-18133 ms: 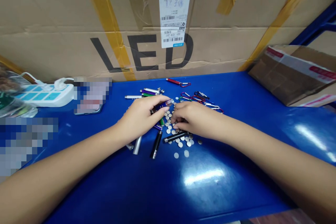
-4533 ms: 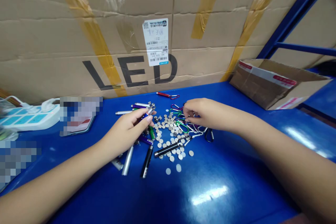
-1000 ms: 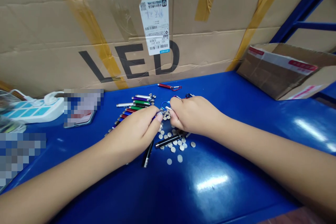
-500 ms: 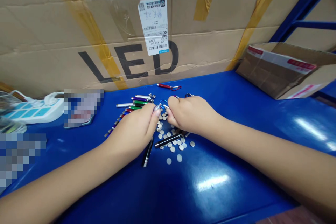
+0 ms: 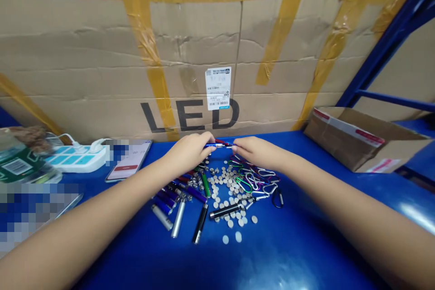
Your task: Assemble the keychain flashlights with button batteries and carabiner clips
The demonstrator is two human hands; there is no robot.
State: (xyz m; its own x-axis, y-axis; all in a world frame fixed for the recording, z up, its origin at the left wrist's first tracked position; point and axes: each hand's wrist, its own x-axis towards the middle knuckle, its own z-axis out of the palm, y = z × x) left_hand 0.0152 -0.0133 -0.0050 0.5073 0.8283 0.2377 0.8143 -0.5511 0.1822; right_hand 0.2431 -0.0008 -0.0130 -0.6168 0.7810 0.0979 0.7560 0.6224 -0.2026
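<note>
My left hand (image 5: 190,148) is closed round a small blue flashlight (image 5: 216,146), held level above the blue table (image 5: 288,249) at the far side of the pile. My right hand (image 5: 255,150) pinches the flashlight's other end, where a carabiner clip seems to be; the clip itself is hidden by my fingers. Below the hands lie several little flashlights (image 5: 180,210) in silver, black, purple and green, a scatter of button cell batteries (image 5: 228,186), and a heap of coloured carabiners (image 5: 258,180).
A big cardboard box marked LED (image 5: 190,115) walls off the back. A smaller open carton (image 5: 360,142) sits at the right. At the left are a white power strip (image 5: 76,158), a phone (image 5: 129,165) and a green-labelled packet (image 5: 16,165).
Both hands have moved away from me to the pile's far edge, still joined on the flashlight. The camera has tilted up, so the pile now lies uncovered below the hands.
</note>
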